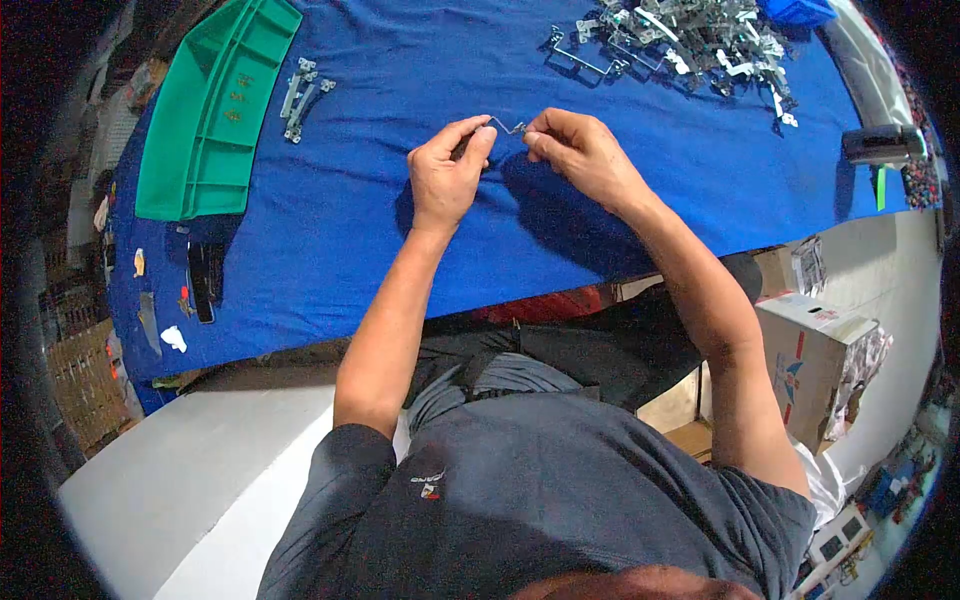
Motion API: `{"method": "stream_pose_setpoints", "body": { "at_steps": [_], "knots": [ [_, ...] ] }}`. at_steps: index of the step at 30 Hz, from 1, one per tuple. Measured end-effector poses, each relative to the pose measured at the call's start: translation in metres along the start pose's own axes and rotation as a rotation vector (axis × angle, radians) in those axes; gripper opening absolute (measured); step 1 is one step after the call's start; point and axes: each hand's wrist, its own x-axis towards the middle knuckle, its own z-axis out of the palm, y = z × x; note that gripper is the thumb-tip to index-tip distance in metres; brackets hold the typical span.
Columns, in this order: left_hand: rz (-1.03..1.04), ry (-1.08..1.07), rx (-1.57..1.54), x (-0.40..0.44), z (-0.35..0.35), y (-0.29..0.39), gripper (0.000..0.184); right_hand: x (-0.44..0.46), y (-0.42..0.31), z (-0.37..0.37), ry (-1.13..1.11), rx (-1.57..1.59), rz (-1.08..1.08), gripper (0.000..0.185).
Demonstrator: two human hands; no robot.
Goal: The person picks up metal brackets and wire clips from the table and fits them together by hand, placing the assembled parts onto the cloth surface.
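Observation:
Above the blue cloth, my left hand (448,170) and my right hand (580,155) face each other, both with thumb and fingers pinched. Between them runs a thin bent metal piece (507,127), its left end in my left fingertips and its right end in my right fingertips. What exactly sits inside the right pinch is too small to make out. Left of my hands lies a small group of metal brackets (298,100). A large heap of similar metal parts (690,45) spreads at the upper right, with a bent wire part (580,62) at its near edge.
A green compartment tray (215,150) at the left holds a few small brass-coloured pieces (237,98). A black phone-like object (204,280) and white scraps (174,338) lie below it. At the right table edge is a dark cylindrical object (882,145); a cardboard box (815,350) stands beneath.

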Motion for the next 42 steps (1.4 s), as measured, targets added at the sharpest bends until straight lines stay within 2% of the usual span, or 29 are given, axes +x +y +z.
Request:
{"method": "stream_pose_setpoints", "body": {
  "at_steps": [6,10,12,14,16,19,23,24,26,28,29,31,32,34,36,38,42],
  "knots": [
    [0.063,0.008,0.014,0.001,0.002,-0.004,0.019,0.000,-0.003,0.001,-0.011,0.006,0.014,0.021],
    [0.012,-0.018,0.026,0.000,0.000,-0.002,0.019,-0.001,-0.006,0.000,0.000,-0.007,0.021,0.022],
    [0.172,-0.008,0.103,0.001,0.000,-0.007,0.019,-0.001,-0.007,-0.001,-0.002,0.004,0.038,0.020],
    [0.223,0.001,0.123,0.001,0.000,-0.002,0.020,-0.002,-0.007,-0.001,-0.004,0.013,0.055,0.019],
    [0.275,0.007,0.145,0.001,-0.001,0.002,0.020,-0.003,-0.005,0.003,0.055,0.135,0.087,0.016],
    [0.249,-0.013,0.153,0.000,0.001,0.005,0.020,0.000,-0.003,0.004,0.015,0.270,0.043,0.014],
    [0.299,-0.034,0.182,0.000,0.001,0.005,0.019,-0.001,-0.008,0.002,0.007,0.154,0.054,0.015],
    [0.317,-0.047,0.180,0.000,0.001,0.005,0.019,-0.001,-0.007,0.001,0.012,0.044,0.039,0.016],
    [0.308,-0.056,0.176,-0.001,0.001,0.007,0.019,0.000,-0.002,0.003,0.015,-0.067,0.024,0.017],
    [0.299,-0.065,0.173,-0.002,0.000,0.008,0.019,0.002,0.003,0.007,0.240,-0.201,-0.299,0.019],
    [0.285,-0.077,0.176,-0.002,0.000,0.008,0.019,0.003,0.004,0.006,0.239,-0.202,-0.298,0.019],
    [0.272,-0.088,0.179,-0.002,0.001,0.005,0.018,0.004,0.002,0.002,0.315,-0.006,-0.183,0.022],
    [0.211,-0.037,0.151,-0.001,0.001,-0.001,0.018,0.003,0.000,-0.001,0.316,-0.006,-0.184,0.022],
    [0.150,0.013,0.124,0.000,0.001,-0.004,0.017,0.001,-0.006,-0.007,0.127,0.169,0.030,0.019],
    [-0.018,0.061,-0.037,0.000,0.001,-0.001,0.018,-0.002,-0.010,-0.004,0.083,0.163,0.042,0.021],
    [-0.003,0.057,-0.023,0.000,0.002,0.000,0.019,-0.004,-0.012,0.000,-0.010,0.141,0.050,0.022],
    [-0.005,0.038,-0.017,-0.001,0.001,0.000,0.019,-0.004,-0.010,0.004,-0.014,0.104,0.049,0.021]
  ]
}}
